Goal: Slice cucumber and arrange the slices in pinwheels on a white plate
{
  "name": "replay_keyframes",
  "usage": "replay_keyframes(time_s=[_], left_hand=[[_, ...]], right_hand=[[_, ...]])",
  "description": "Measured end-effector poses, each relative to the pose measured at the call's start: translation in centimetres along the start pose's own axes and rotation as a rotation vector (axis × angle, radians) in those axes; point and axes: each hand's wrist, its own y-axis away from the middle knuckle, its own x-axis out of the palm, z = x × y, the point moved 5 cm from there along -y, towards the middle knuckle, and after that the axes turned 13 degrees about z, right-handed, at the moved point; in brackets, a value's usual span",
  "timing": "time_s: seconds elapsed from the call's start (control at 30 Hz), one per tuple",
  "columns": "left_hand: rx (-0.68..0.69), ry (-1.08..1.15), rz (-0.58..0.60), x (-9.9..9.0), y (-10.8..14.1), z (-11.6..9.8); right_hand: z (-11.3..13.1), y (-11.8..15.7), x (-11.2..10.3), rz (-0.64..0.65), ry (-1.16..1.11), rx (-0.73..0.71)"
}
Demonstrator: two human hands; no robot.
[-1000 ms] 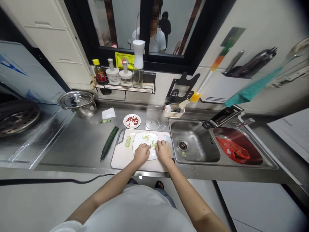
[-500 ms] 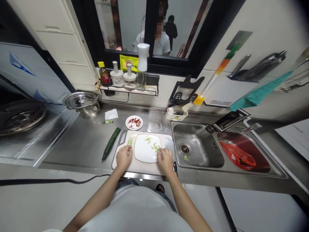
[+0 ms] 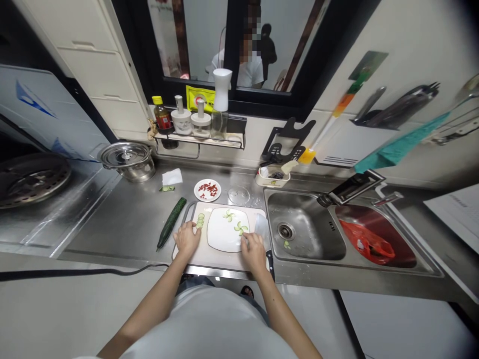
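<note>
A white square plate point(image 3: 224, 237) lies on the cutting board point(image 3: 209, 259) and bears two pinwheels of green slices point(image 3: 228, 215). My left hand point(image 3: 186, 240) rests at the board's left side, fingers apart, its fingertips beside a short row of cucumber slices point(image 3: 200, 220). My right hand point(image 3: 254, 252) is at the plate's lower right corner with its fingers bent together; what they hold, if anything, is too small to tell. A knife point(image 3: 270, 264) lies along the board's right edge, its blade partly under a pale glare.
Left of the board lies a whole cucumber point(image 3: 171, 223). Behind are a small plate of red pieces point(image 3: 207, 195), a white paper point(image 3: 172, 176) and a steel pot point(image 3: 134, 172). The sink point(image 3: 307, 244) is at the right, with a red bag point(image 3: 368, 242) in its second basin.
My left hand has moved a little left, and its fingers have spread beside the cucumber slices. My right hand has drawn slightly down and left, uncovering more of the knife handle.
</note>
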Motion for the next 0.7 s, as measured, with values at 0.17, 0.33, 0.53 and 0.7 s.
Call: replay_keyframes(time_s=[0.17, 0.33, 0.53, 0.7], left_hand=[[0.017, 0.071, -0.043, 0.3, 0.0, 0.1], [0.096, 0.192, -0.095, 0.2, 0.4, 0.0], [0.137, 0.503, -0.061, -0.7, 1.2, -0.7], [0.264, 0.754, 0.159, -0.5, 2.9, -3.9]], right_hand=[[-0.1, 0.5, 0.0, 0.005, 0.005, -0.001], [-0.2, 0.8, 0.0, -0.004, 0.009, -0.001], [0.3, 0.9, -0.4, 0.010, -0.059, -0.006], [2.5, 0.2, -0.9, 0.061, -0.220, -0.064]])
